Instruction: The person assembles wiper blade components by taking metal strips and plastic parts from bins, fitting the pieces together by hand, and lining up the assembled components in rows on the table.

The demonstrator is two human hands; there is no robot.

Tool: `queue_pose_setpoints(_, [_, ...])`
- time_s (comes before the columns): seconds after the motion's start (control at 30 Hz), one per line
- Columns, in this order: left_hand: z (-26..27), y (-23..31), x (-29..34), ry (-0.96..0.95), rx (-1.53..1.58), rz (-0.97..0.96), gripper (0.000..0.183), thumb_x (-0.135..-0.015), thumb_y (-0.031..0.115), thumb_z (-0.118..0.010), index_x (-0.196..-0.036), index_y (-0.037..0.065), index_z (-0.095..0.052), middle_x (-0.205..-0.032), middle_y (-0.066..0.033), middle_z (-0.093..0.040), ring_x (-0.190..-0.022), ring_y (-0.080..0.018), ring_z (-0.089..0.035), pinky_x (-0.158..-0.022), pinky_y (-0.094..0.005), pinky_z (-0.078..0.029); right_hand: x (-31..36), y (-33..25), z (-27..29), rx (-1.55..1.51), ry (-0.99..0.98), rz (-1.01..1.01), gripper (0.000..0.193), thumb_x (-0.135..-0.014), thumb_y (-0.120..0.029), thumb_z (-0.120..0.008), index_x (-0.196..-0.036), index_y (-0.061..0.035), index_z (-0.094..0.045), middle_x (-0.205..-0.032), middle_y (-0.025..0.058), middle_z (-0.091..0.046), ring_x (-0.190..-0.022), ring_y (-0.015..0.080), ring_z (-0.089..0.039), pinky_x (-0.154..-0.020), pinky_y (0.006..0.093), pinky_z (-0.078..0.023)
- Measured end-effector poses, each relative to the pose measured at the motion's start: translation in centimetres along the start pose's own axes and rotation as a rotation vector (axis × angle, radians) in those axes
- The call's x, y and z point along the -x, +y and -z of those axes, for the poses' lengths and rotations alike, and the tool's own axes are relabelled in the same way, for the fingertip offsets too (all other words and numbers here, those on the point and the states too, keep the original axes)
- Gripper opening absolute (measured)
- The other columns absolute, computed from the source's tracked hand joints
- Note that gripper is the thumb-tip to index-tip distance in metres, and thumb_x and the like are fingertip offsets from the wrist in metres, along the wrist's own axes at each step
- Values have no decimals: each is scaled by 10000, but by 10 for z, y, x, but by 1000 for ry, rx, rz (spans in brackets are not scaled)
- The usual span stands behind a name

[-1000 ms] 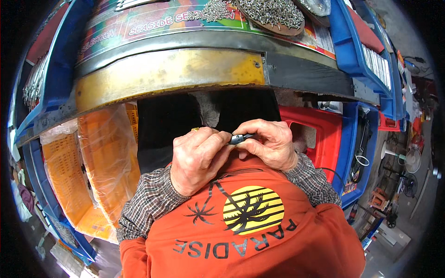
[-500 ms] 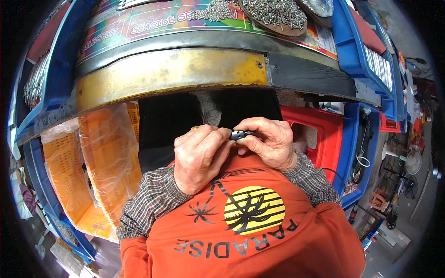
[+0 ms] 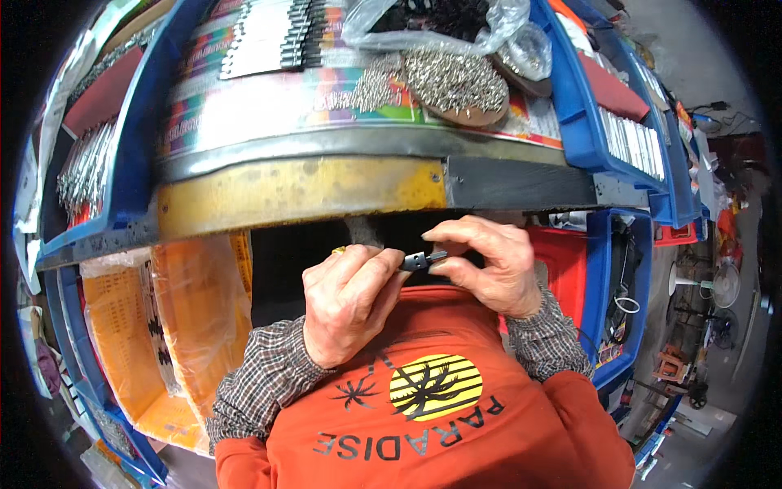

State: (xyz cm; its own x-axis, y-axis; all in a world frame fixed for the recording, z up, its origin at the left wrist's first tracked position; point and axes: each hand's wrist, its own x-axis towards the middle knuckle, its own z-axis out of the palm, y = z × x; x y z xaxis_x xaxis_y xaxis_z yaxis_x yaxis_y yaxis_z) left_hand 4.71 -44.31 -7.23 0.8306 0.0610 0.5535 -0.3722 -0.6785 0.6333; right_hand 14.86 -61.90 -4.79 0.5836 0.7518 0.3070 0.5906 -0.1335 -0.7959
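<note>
Worktop: lies lower in view than half a second ago, now baring more surface beyond the front edge; bends across the upper view, faced with yellow and black strips.
Red sweatshirt: bounds the working room on the near side.
Orange crate: stands below the left end of the worktop, draped in clear plastic; limits elbow swing on that side.
Left blue bin: on the worktop's left end, holding slim metal pieces.
Right blue bin: on the right end, holding pale flat pieces; walls off the right side near the front edge.
Clear bag: gapes over dark contents; newly in view this far.
Round brown tray: heaped with small metal pins, set back from the front edge.
Right hand: newly loosened from a pinch; thumb and forefinger parted, astride the slim tip of the dark piece; gripping nothing visible, a thumb's graze impossible to tell. Near the worktop edge in view, true depth hard to judge.
Left hand: closed in a pinch on the rear of the dark piece, unchanged.
Dark piece: between both hands, apart from the worktop, pointing rightward; likely borne by the left hand alone now, leaving the slim tip bare.
</note>
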Motion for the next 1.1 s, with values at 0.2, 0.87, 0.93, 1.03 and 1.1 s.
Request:
queue_pose_setpoints(0.2, [8, -1, -15, 28, -33, 16, 246, -670, -19, -745, -874, 38, -619, -733, -69, -590, -586, -217, -573, -523, -308, -451, -31, 0, 34, 341, 332, 49, 196, -750, -44, -724, -927, -5, -650, -759, 92, -617, -620, 220, -581, -560, 307, -458])
queue_pose_setpoints(0.87, [20, -4, -18, -6, -106, 113, 245, -675, -21, -731, -883, 34, -614, -714, -84, -568, -602, -240, -571, -549, -329, -464, -69, 35, 38, 679, 306, 112, 147, -707, -79, -720, -840, -55, -662, -824, 83, -546, -818, 271, -499, -714, 385, -426])
queue_pose_setpoints(0.93, [19, -3, -19, -6, -102, 123, 239, -677, -16, -733, -877, 34, -611, -711, -82, -561, -598, -242, -564, -545, -331, -460, -71, 34, 40, 617, 293, 103, 112, -716, -58, -702, -817, -52, -655, -790, 81, -554, -799, 268, -494, -710, 377, -408])
queue_pose_setpoints(1.03, [18, -2, -19, -5, -95, 97, 231, -676, -2, -740, -856, 40, -602, -694, -77, -534, -585, -238, -546, -526, -328, -446, -72, 35, 42, 555, 298, 76, 86, -722, -34, -679, -802, -36, -646, -783, 81, -574, -799, 259, -506, -714, 368, -410])
queue_pose_setpoints(1.1, [18, -1, -19, -7, -94, 99, 229, -677, -2, -739, -854, 41, -601, -692, -77, -531, -583, -238, -543, -525, -329, -444, -70, 33, 41, 521, 304, 51, 85, -722, -31, -676, -800, -32, -643, -782, 80, -581, -794, 254, -511, -715, 366, -411])
